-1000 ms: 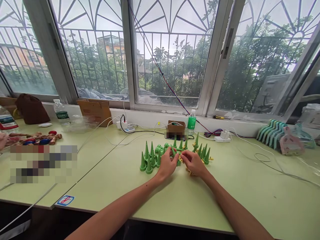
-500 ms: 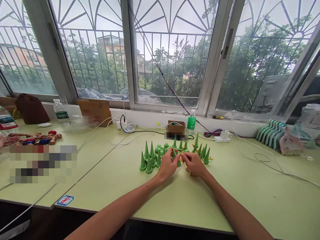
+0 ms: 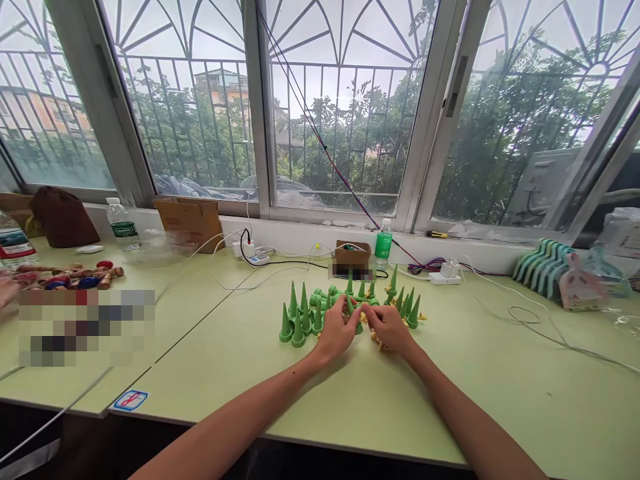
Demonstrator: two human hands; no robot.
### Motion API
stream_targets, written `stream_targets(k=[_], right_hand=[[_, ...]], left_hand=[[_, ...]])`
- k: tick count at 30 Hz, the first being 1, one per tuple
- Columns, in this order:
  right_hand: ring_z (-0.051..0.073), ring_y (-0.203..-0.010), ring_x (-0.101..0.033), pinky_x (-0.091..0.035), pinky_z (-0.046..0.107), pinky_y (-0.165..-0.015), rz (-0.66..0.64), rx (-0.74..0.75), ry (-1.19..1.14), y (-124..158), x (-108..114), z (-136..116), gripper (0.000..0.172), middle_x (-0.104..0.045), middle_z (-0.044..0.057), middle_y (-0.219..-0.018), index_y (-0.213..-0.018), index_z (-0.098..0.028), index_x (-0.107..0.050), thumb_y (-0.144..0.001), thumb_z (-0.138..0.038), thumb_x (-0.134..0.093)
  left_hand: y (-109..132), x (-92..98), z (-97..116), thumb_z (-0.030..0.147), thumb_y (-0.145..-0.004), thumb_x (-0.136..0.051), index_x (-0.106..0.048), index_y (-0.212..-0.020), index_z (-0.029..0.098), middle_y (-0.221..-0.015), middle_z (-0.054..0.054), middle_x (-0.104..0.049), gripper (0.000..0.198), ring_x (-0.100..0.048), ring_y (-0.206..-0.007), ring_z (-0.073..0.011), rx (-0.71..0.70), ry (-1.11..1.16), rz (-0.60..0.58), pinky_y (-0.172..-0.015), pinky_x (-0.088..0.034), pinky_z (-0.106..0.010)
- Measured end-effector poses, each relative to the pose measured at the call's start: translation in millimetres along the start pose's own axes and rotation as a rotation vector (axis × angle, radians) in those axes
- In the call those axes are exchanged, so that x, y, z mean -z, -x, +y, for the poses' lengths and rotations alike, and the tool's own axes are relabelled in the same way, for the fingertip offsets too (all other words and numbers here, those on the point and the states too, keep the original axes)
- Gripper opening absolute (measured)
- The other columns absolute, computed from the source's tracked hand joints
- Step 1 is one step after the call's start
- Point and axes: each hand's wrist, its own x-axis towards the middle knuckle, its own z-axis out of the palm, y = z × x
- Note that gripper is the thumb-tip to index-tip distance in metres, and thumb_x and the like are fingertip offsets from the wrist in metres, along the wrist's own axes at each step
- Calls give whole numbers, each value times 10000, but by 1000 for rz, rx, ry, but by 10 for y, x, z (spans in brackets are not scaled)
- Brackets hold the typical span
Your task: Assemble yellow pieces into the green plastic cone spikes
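My left hand is closed around a green plastic cone spike, its tip pointing up. Close beside it, my right hand is pinched at the cone's right side; whatever its fingertips hold is too small and hidden to make out. Several more green cone spikes stand upright on the table left of my hands, and others stand to the right. Behind my left hand lie green ridged pieces. Small yellow parts are scattered under and around my right hand.
Behind the cones are a small brown box, a green-labelled bottle and a power strip with cables. Teal hangers stand at the right. At far left, another person's hand is near wooden pieces.
My hands stay together at the cone, with only a slight shift of the right fingers. At the far left, the other person's hand has come a little further into view.
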Motion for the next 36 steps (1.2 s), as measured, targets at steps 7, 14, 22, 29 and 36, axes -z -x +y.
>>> stream_targets(k=[7, 14, 22, 29, 36], right_hand=[[123, -497, -444, -335, 254, -527, 25, 9, -16, 2, 35, -32, 434, -518, -11, -547, -620, -189, -503, -956, -453, -425], [138, -562, -504, -392, 253, -535, -56, 19, -109, 30, 47, -62, 257, -602, 19, -694, -834, -177, -612, -922, -390, -499], [131, -521, -477, -383, 256, -512, -58, 8, -123, 16, 40, -76, 271, -556, 5, -633, -773, -180, -577, -919, -389, -487], [126, -502, -418, -329, 256, -495, -40, 10, -75, 19, 24, -38, 339, -487, -15, -558, -688, -187, -529, -927, -419, -467], [120, -509, -366, -288, 255, -489, -25, 33, -50, 13, 13, -17, 395, -430, -24, -543, -619, -195, -453, -932, -436, -459]], left_hand=[[-3, 20, 40, 428, -870, -519, -480, -896, 183, -720, 36, -493, 249, -316, -423, -36, 20, 18, 42, -418, -249, -190], [-4, 27, 95, 404, -855, -534, -491, -886, 178, -750, 23, -510, 232, -358, -437, -42, 29, 26, 75, -421, -286, -194], [1, 23, 89, 385, -864, -523, -477, -889, 180, -737, 32, -498, 211, -345, -433, -37, 34, 23, 54, -421, -274, -188], [-2, 19, 47, 394, -868, -530, -485, -900, 179, -738, 33, -493, 222, -325, -426, -31, 11, -14, 59, -421, -251, -192], [2, 13, -9, 407, -880, -520, -484, -915, 189, -730, 33, -502, 224, -344, -427, -38, 5, 0, 32, -423, -245, -196]])
